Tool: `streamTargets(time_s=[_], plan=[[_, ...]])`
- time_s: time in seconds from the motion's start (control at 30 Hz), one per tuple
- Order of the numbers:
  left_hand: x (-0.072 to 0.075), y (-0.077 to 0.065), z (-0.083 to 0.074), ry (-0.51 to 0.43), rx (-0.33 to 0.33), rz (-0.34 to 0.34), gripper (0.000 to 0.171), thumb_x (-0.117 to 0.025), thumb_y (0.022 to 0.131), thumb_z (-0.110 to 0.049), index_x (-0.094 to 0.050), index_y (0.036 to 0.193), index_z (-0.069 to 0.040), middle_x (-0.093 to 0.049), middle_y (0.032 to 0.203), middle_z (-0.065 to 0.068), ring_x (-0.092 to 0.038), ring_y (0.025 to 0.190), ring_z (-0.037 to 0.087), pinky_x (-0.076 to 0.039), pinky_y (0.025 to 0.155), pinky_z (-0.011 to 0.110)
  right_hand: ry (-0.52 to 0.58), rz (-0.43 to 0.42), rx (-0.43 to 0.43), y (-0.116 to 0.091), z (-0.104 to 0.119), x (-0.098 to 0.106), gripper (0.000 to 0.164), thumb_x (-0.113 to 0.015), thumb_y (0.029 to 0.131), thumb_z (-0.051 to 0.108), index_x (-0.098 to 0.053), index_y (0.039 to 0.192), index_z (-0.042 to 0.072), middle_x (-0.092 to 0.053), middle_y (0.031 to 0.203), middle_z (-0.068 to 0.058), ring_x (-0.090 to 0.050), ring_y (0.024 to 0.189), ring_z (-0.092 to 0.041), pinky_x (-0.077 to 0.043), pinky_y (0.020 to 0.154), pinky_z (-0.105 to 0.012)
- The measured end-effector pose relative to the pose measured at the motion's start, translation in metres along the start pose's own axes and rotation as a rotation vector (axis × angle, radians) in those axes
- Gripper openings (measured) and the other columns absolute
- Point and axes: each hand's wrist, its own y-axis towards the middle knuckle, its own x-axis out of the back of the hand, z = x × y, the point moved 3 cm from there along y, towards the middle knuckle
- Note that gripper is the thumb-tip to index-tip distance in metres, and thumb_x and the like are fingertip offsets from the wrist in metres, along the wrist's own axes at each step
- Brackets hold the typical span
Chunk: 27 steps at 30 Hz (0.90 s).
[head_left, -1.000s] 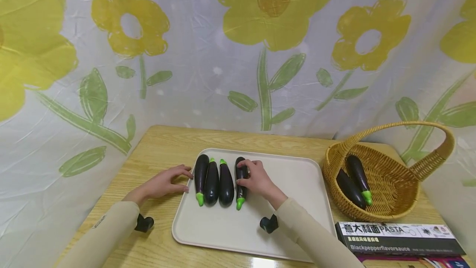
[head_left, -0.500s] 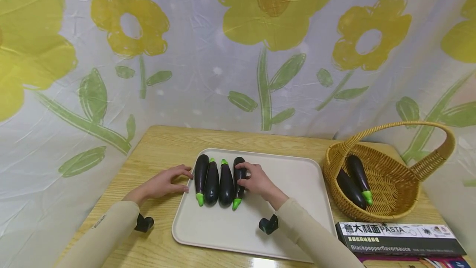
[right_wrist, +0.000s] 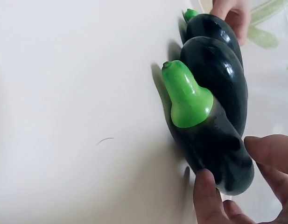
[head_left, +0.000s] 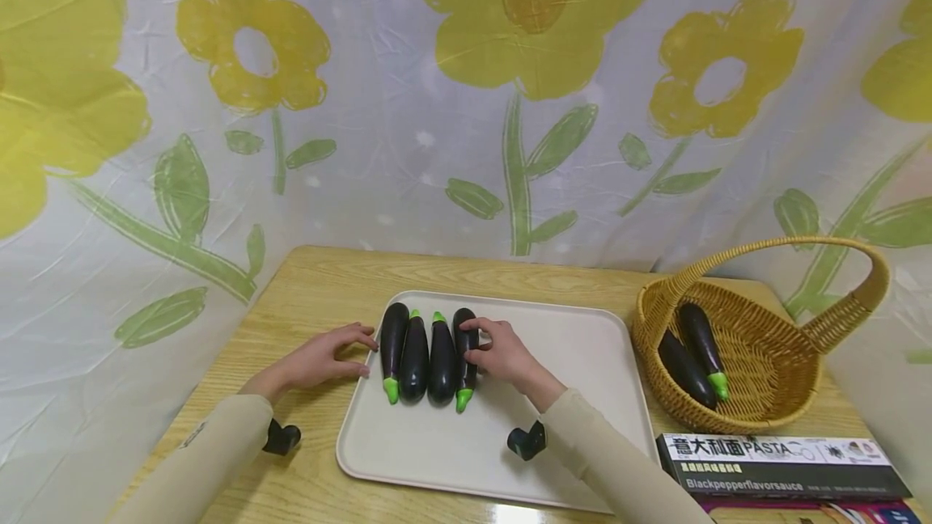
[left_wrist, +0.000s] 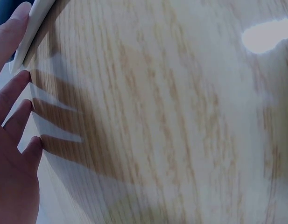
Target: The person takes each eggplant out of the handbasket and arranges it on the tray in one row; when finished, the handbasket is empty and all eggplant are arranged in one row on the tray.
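Several dark purple eggplants with bright green stems lie side by side in a row on the white tray [head_left: 582,338]. My right hand [head_left: 510,358] holds the rightmost eggplant [head_left: 466,381], thumb and fingers on opposite sides of it. In the right wrist view, this eggplant [right_wrist: 214,144] has its green stem end toward the tray's bare part and leans against its neighbour [right_wrist: 211,60]. At the tray's left rim, my left hand [head_left: 328,358] rests with extended, spread fingers, close beside the leftmost eggplant [head_left: 394,342]. Its fingertips touch the rim or the table just there; which cannot be told.
A wicker basket [head_left: 782,378] with a tall handle stands right of the tray, two eggplants [head_left: 702,338] inside. In front of it lies a black-and-white pasta sauce box [head_left: 782,467] on another colourful package. A flowered curtain [head_left: 393,144] hangs behind the wooden table [head_left: 320,281].
My right hand has shifted the rightmost eggplant left, closing the gap to the row; the one beside it turned slightly. My left hand has stayed in place.
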Motion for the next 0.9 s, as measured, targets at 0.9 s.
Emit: streamTargets(time_s=[0.9], plan=[[-0.002,0.001,0.005,-0.004,-0.019,-0.01,0.038,-0.074,0.087,-0.037,-0.065,0.119,-0.021,-0.046,0.145,0.02,-0.028,0.14,0.046,-0.022,0.112,0.064,0.075,-0.037,0.067,-0.154,-0.017,0.068,0.049,-0.07,0.092,0.023,-0.052,0.137,0.018,-0.046,0.143,-0.01,-0.053,0.122,-0.034,-0.052,0.091,-0.031]])
